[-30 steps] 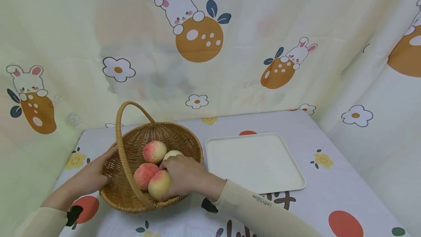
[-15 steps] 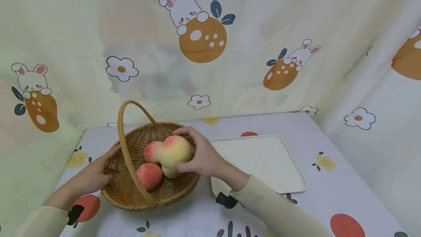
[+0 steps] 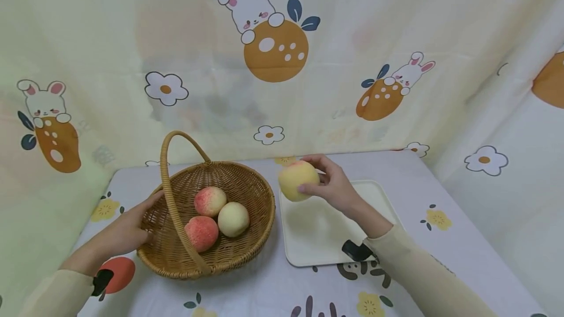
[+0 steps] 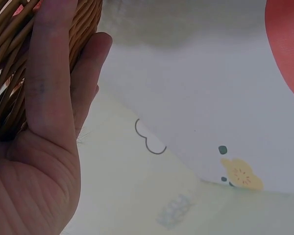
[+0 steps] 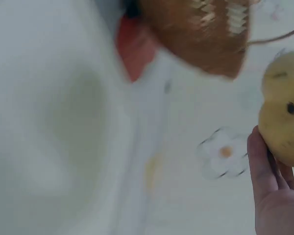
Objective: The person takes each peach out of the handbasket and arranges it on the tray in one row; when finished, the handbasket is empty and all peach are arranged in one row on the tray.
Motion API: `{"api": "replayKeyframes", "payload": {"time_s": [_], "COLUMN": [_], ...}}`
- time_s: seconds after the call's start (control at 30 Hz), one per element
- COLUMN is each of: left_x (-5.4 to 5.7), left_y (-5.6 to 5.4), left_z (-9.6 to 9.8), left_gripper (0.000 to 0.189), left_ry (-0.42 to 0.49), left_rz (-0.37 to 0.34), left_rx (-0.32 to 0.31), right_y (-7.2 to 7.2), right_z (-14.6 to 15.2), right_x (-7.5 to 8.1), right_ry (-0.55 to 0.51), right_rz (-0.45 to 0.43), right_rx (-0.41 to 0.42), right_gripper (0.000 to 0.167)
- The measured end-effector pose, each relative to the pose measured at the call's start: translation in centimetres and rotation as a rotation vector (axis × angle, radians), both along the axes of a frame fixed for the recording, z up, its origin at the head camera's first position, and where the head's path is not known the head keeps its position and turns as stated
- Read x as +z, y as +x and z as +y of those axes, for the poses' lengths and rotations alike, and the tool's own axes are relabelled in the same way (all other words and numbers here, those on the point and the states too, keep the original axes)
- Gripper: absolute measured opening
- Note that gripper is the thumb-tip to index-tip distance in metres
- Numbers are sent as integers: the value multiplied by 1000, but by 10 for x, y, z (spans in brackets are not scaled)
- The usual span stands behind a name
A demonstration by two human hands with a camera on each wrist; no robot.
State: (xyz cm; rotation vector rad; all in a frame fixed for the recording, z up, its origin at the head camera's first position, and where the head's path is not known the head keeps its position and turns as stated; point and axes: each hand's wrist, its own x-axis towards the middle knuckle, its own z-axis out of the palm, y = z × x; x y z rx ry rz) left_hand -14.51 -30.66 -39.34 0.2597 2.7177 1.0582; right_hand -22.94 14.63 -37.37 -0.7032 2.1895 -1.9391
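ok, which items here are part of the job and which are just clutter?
In play:
right hand holding a peach
white tray below it
wicker basket with three peaches, steadied by left hand

Just there:
printed tablecloth
bunny curtain

A: Where does the head view sit?

B: Above and behind both hands, looking forward and down over the desk to the curtain.

A: And the wrist views?

B: Very close. The left one looks along the left hand pressed to the basket; the right one, blurred, looks past the right hand. Each shares the basket with the head view.
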Motion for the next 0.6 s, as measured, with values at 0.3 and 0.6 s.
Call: {"api": "replayKeyframes", "payload": {"time_s": [0.3, 0.6], "left_x": [2, 4], "left_y": [1, 3], "left_z": [3, 3], "left_gripper": [105, 106], "left_ry": [-10, 27], "left_rz": [-12, -49], "left_rx": [14, 26], "right_y": [-12, -11], "right_z": [22, 20], "right_x": [-62, -87], "right_ry": [397, 432], "right_rz": [43, 41], "right_rx": [-18, 1], "right_gripper": [76, 73]}}
